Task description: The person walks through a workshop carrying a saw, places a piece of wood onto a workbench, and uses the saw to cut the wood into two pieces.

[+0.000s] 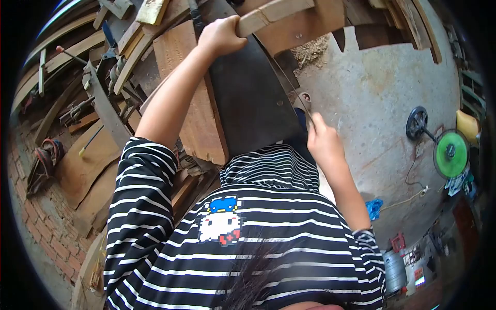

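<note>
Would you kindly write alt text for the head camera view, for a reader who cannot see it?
Seen from above, a person in a striped shirt grips a curved wooden piece with the left hand, while the right hand pinches a thin tool against a dark panel. Wooden boards lie stacked at left; a concrete floor lies at right.

No words, numbers or brand names can be read anywhere. The only sign is a pixel-style picture on the striped shirt (pixel 258 243) — a white cat face with a blue cap and a red bow — with no lettering.
</note>
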The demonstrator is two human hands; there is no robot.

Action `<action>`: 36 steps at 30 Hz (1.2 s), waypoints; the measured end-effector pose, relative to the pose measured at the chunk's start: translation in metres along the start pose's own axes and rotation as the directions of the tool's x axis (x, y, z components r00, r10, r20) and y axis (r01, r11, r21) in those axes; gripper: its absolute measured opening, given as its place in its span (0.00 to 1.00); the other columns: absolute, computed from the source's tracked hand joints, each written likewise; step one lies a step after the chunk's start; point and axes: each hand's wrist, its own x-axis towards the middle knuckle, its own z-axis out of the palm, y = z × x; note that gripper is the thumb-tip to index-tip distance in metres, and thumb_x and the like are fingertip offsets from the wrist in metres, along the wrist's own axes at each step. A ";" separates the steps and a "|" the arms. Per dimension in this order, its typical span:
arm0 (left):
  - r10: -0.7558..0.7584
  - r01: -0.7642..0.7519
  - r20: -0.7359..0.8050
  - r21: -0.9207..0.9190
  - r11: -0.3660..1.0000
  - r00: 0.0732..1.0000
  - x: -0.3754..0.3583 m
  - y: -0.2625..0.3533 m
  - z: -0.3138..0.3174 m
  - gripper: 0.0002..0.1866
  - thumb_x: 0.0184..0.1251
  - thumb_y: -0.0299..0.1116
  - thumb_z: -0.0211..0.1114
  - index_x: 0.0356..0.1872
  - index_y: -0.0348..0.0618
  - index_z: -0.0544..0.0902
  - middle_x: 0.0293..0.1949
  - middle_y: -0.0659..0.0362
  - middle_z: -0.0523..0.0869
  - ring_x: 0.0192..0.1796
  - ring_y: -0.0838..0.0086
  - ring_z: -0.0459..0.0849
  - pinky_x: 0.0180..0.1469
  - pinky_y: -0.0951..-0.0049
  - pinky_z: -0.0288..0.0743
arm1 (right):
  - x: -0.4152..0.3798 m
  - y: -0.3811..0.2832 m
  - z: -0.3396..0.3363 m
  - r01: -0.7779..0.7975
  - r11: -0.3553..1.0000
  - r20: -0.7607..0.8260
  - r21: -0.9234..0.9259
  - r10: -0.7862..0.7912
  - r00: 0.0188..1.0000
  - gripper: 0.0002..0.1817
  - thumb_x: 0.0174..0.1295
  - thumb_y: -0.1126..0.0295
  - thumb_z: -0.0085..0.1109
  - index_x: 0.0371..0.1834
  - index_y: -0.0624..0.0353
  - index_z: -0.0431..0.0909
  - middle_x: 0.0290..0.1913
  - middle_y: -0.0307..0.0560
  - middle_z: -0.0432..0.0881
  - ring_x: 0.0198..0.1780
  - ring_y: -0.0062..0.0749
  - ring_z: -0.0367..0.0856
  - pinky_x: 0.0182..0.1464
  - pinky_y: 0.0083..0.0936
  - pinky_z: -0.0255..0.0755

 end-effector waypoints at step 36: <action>-0.015 0.015 -0.040 -0.001 1.000 0.999 -0.012 0.010 -0.010 0.16 0.43 0.41 0.64 0.34 0.45 0.81 0.33 0.49 0.86 0.40 0.56 0.85 0.44 0.58 0.78 | -0.003 0.010 0.015 0.003 0.995 -0.280 0.104 0.026 0.960 0.07 0.66 0.69 0.50 0.41 0.61 0.72 0.25 0.68 0.77 0.30 0.65 0.78 0.29 0.50 0.68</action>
